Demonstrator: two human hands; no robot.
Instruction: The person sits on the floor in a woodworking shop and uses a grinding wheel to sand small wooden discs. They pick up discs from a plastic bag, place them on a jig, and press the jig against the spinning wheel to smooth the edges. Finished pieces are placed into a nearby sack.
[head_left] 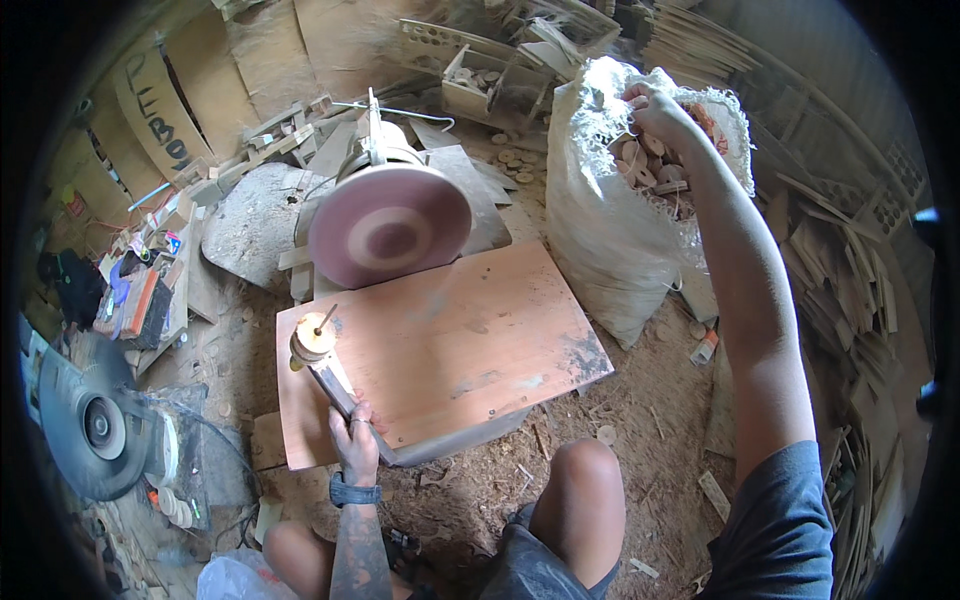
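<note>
My left hand (355, 445), a dark band at its wrist, grips a wooden stick (338, 392) over the near left part of a wooden work table. A round wooden disc (314, 338) sits on the stick's far end, with a thin metal pin standing up through it. At the far right, my right hand (658, 115) is closed on the frayed rim of a white woven sack (600, 230). Inside the sack, below that hand, lie several small wooden discs (645, 165). Whether a disc is also in my right fingers cannot be seen.
A large round sanding disc (350, 235) stands upright behind the wooden table (450, 340). A grinder-like machine (95, 425) is at the left. Wood scraps (840, 290) pile up at the right, and an open wooden box (470, 95) stands at the back. Sawdust covers the floor.
</note>
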